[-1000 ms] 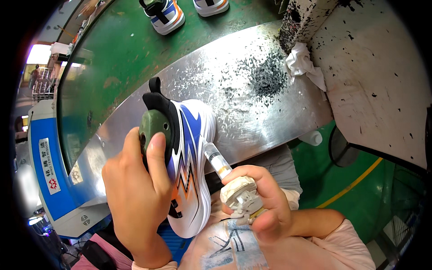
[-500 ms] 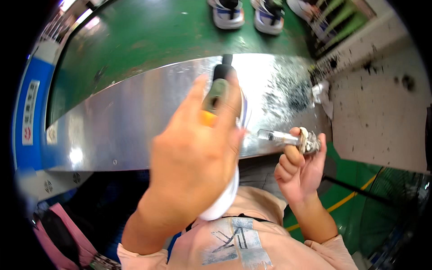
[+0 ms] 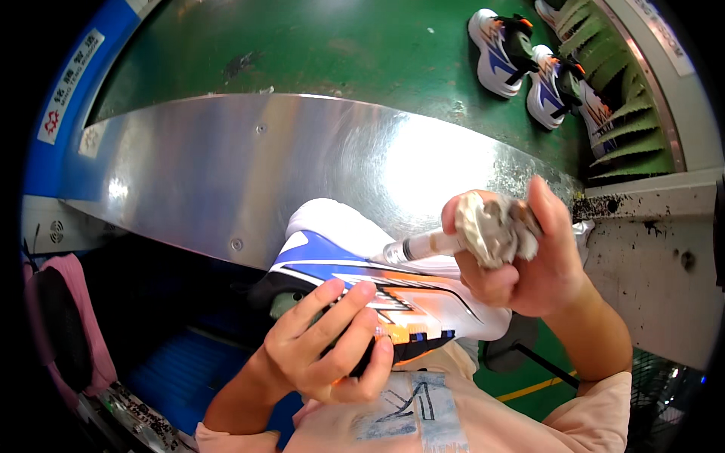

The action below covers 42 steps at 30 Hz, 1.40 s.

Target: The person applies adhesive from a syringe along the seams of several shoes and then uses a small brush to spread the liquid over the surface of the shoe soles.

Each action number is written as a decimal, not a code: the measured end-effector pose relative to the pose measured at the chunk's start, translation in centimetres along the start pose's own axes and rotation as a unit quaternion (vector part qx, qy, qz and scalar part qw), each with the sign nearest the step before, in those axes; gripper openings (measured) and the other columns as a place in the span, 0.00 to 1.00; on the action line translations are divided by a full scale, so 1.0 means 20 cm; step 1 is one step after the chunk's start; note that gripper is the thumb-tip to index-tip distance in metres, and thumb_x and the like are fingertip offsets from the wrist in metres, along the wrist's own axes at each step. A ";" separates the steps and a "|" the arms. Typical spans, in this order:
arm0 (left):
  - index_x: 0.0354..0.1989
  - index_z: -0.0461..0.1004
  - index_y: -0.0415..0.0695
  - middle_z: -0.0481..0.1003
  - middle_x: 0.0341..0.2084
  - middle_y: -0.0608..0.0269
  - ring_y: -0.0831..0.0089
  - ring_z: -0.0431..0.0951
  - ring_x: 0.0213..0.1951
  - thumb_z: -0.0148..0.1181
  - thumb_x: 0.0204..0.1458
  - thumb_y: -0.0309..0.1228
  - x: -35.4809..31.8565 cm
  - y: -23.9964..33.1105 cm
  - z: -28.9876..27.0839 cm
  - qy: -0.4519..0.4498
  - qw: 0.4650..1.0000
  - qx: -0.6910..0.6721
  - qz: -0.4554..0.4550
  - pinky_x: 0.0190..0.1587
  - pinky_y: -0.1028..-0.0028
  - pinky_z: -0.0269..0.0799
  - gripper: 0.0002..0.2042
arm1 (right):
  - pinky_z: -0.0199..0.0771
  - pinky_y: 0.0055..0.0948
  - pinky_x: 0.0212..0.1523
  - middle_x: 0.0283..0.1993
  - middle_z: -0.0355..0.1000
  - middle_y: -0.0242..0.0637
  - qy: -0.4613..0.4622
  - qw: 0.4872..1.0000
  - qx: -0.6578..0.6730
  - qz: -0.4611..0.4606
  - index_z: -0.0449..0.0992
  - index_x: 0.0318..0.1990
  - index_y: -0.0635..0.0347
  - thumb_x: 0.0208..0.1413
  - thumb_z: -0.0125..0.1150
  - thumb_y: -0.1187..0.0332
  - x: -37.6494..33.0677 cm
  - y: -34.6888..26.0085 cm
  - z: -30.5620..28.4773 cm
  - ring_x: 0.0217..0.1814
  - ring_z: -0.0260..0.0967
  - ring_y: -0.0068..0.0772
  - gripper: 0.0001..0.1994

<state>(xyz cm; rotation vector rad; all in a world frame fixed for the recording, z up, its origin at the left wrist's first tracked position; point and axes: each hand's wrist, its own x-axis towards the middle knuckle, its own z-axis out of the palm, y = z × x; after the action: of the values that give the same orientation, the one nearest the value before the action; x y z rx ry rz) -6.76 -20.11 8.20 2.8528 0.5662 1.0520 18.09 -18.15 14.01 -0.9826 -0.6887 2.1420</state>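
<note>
Shoe [image 3: 400, 283], white with blue and orange markings, held on its side before the person's body at the near edge of the metal bench [image 3: 189, 181]. We see its heel to the left, its toe to the right and its sole turned away from the person. A green block [image 3: 285, 303] sits in the shoe's collar. The left hand [image 3: 325, 355] holds the shoe from the near side, its fingers a little apart and bent over the upper. The right hand [image 3: 555, 279] is closed about the rear of a clear syringe [image 3: 423, 247] and the pale, lumpy wad [image 3: 487, 230] there, thumb raised behind. The syringe points left, its tip at the line between blue upper and white sole; at this angle we cannot be sure whether it touches. Beyond the bench, on a green surface [image 3: 325, 60], we note two similar shoes, one farther [image 3: 495, 57] and one nearer [image 3: 551, 90], beside a curtain of green strips [image 3: 638, 132].

We judge the step in hand to be working the syringe tip along the sole's join. The next move, in our reading, calls for a steady left hold, a shallow tip angle and light, even thumb pressure, with the tip kept off the coloured upper.
</note>
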 end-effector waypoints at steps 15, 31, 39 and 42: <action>0.44 0.67 0.58 0.74 0.44 0.71 0.70 0.74 0.50 0.58 0.54 0.39 -0.18 0.11 0.03 -0.031 0.994 0.078 -0.069 0.60 0.65 0.64 0.11 | 0.64 0.18 0.31 0.40 0.68 0.35 0.096 0.987 -0.111 0.067 0.63 0.53 0.71 0.39 0.51 0.26 -0.34 0.02 0.01 0.34 0.66 0.20 0.50; 0.42 0.65 0.47 0.74 0.41 0.55 0.53 0.77 0.45 0.58 0.52 0.28 -0.06 0.10 0.02 -0.063 0.989 0.112 -0.078 0.52 0.53 0.70 0.11 | 0.62 0.18 0.25 0.29 0.66 0.36 0.122 0.978 0.033 -0.163 0.59 0.50 0.73 0.46 0.47 0.28 -0.76 0.38 -0.17 0.27 0.62 0.20 0.46; 0.48 0.64 0.40 0.72 0.45 0.48 0.49 0.76 0.46 0.63 0.50 0.37 0.03 0.08 0.03 -0.068 0.989 0.130 -0.030 0.51 0.52 0.72 0.22 | 0.60 0.16 0.26 0.28 0.66 0.36 0.109 0.946 0.146 -0.267 0.58 0.52 0.72 0.46 0.44 0.27 -0.78 0.56 -0.23 0.27 0.61 0.17 0.47; 0.50 0.64 0.37 0.72 0.46 0.45 0.47 0.75 0.46 0.68 0.46 0.38 0.07 0.07 0.02 -0.082 0.989 0.125 -0.023 0.51 0.51 0.71 0.27 | 0.62 0.15 0.28 0.31 0.67 0.36 0.125 0.947 0.159 -0.251 0.57 0.54 0.71 0.45 0.48 0.28 -0.80 0.58 -0.23 0.30 0.63 0.18 0.48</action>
<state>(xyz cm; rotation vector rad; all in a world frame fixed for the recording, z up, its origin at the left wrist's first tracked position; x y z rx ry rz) -5.16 -20.89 8.97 3.0827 0.7977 0.7804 25.44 -36.71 10.41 -0.7803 -0.3958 1.5837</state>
